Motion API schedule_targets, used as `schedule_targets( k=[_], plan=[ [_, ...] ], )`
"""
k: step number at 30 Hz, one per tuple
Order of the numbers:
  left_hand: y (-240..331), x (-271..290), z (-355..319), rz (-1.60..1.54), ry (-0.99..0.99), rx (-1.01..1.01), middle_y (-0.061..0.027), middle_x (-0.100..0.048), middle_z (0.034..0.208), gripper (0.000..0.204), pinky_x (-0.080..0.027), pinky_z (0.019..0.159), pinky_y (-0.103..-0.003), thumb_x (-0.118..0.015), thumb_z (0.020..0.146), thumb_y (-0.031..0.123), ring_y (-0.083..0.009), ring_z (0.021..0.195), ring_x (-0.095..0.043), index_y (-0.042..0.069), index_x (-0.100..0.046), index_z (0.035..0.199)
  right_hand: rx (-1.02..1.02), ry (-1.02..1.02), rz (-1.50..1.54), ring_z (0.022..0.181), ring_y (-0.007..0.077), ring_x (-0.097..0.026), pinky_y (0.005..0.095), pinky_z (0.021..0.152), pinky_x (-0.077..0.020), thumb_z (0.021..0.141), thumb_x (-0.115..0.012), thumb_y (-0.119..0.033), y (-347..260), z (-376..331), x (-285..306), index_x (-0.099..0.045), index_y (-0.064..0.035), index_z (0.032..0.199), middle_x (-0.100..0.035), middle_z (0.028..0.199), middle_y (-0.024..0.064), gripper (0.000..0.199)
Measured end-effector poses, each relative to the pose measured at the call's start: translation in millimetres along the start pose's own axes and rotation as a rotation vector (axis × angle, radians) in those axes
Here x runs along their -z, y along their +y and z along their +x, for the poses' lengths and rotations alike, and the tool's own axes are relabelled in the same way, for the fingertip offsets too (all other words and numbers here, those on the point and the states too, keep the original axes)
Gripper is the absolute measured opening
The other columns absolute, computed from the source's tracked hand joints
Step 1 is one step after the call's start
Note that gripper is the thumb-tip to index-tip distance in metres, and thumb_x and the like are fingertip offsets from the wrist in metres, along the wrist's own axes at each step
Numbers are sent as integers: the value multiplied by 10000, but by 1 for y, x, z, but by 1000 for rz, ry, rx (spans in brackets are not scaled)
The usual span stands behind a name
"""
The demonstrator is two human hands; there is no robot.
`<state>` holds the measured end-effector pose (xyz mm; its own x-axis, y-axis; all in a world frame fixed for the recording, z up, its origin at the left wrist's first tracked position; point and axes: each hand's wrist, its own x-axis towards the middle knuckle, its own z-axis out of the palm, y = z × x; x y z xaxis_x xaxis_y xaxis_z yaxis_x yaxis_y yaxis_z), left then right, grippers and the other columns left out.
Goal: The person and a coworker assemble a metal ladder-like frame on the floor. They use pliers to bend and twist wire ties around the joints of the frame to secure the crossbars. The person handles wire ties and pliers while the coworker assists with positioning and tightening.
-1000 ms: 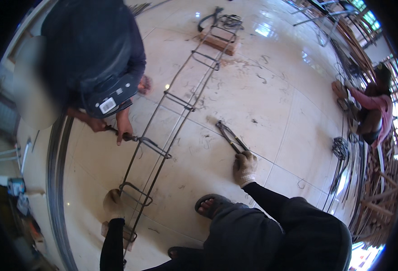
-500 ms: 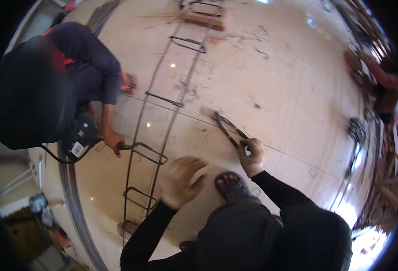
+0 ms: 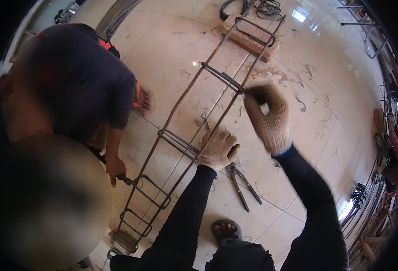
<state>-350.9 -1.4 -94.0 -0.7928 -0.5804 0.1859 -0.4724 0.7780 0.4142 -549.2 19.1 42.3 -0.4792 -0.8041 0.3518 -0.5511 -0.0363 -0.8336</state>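
A long rebar cage [image 3: 181, 97] of thin bars and rectangular stirrups lies on the tiled floor, running from lower left to upper right. My gloved left hand [image 3: 218, 149] grips its right-hand bar where a stirrup [image 3: 178, 143] crosses. My gloved right hand [image 3: 269, 118] is raised and blurred. Its thumb and forefinger are pinched at the end of the stirrup further up [image 3: 223, 77]; whether it holds anything is unclear. Pincers [image 3: 243, 186] lie on the floor just below my left hand.
A person in a dark shirt [image 3: 79, 81] crouches on the left, a hand [image 3: 115, 166] working a tool at the cage. The cage's far end rests on a brick [image 3: 253, 38]. Wire scraps litter the tiles. My sandalled foot [image 3: 225, 230] is at the bottom. Rebar and wire bundles [image 3: 359, 195] lie at the right.
My right hand has left the pincers on the floor and swung up to the further stirrup. My left hand has moved onto the cage's bar. The view has shifted closer.
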Motion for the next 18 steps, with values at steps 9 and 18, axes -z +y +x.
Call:
schedule_targets(
  k=[9, 18],
  plan=[
    [-5, -8, 9, 22, 102, 130, -117, -688, 1195, 418, -475, 1007, -600, -703, 948, 504, -371, 1191, -616, 162, -765, 1181, -204, -221, -831, 1180, 447, -780, 534, 990, -620, 925, -744, -368, 93, 371, -215, -831, -9, 1175, -802, 1212, 281, 446],
    [-10, 0, 0, -104, -68, 226, -80, -703, 1303, 401, -431, 1126, -627, -727, 949, 457, -352, 1274, -614, 196, -767, 1251, -279, -358, -983, 1332, 368, -722, 479, 1104, -579, 951, -657, -391, 189, 398, -214, -824, -103, 1307, -759, 1418, 175, 487]
  ],
)
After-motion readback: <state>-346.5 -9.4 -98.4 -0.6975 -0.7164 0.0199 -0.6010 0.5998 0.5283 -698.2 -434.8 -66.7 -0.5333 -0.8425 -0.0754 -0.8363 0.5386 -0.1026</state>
